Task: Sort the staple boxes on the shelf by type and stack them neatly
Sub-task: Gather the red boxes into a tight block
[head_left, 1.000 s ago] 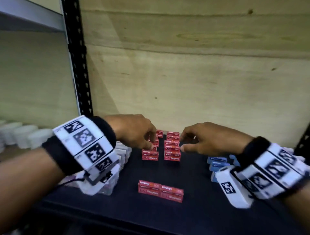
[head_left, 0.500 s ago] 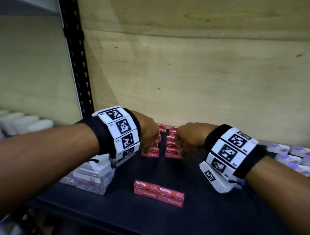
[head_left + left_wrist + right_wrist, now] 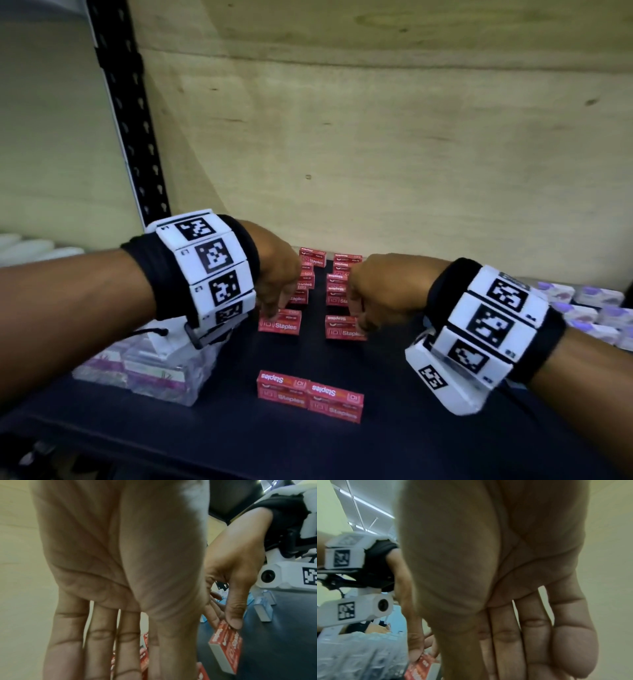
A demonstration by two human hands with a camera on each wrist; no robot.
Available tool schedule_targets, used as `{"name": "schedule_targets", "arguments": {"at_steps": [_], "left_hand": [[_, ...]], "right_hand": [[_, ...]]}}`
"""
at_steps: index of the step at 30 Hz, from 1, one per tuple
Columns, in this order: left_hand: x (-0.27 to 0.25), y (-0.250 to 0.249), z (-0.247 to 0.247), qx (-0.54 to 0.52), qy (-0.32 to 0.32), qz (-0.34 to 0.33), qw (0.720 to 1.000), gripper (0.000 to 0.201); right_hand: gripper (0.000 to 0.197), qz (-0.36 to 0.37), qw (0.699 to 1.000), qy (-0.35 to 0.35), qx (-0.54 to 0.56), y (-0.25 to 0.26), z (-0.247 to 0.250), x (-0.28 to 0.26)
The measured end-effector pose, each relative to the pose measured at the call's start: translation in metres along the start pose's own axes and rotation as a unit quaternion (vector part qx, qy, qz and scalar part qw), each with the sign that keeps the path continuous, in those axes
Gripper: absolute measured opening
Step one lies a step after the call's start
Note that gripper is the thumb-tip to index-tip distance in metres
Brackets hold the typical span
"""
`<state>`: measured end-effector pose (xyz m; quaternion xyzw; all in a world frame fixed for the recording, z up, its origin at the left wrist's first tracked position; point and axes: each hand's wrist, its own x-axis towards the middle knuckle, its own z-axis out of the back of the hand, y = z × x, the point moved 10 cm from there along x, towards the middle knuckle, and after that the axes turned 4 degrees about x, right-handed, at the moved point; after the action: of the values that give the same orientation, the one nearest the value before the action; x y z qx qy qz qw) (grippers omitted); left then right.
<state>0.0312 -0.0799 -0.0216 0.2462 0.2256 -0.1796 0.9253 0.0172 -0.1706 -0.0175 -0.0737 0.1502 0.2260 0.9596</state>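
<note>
Reaching mid-frame, the left hand (image 3: 277, 277) pinches one red staple box (image 3: 280, 321) while the right hand (image 3: 373, 294) pinches another (image 3: 344, 328). Each grip looks meant to square its column.

A plywood back panel (image 3: 394, 154) rises behind both grips, pale, with a few dark knots. A black perforated upright post (image 3: 130, 113) stands to the left of the left grip, up against the panel's edge. Beyond the post, farther left, blurred white round containers (image 3: 30, 245) sit in a row. Below and just left of the left grip lies a clear plastic-wrapped bundle of packs with purple print (image 3: 150, 370). Right of the right grip, well apart from it, small white-and-purple packs (image 3: 596, 308) are clustered by the panel.
</note>
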Motion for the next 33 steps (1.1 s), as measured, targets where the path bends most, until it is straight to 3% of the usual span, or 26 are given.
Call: {"name": "schedule_targets", "arguments": {"at_steps": [8, 17, 33], "left_hand": [[-0.024, -0.002, -0.008, 0.011, -0.017, -0.011, 1.0, 0.026], [-0.047, -0.009, -0.025, -0.047, -0.046, -0.043, 0.997, 0.01], [-0.061, -0.029, -0.04, -0.068, -0.046, -0.081, 0.993, 0.018]], "right_hand": [[0.013, 0.034, 0.999, 0.004, 0.023, 0.013, -0.013, -0.032], [0.014, 0.039, 0.999, -0.014, 0.021, 0.019, -0.023, -0.055], [0.029, 0.029, 0.999, 0.022, 0.017, 0.028, -0.034, -0.071]]}}
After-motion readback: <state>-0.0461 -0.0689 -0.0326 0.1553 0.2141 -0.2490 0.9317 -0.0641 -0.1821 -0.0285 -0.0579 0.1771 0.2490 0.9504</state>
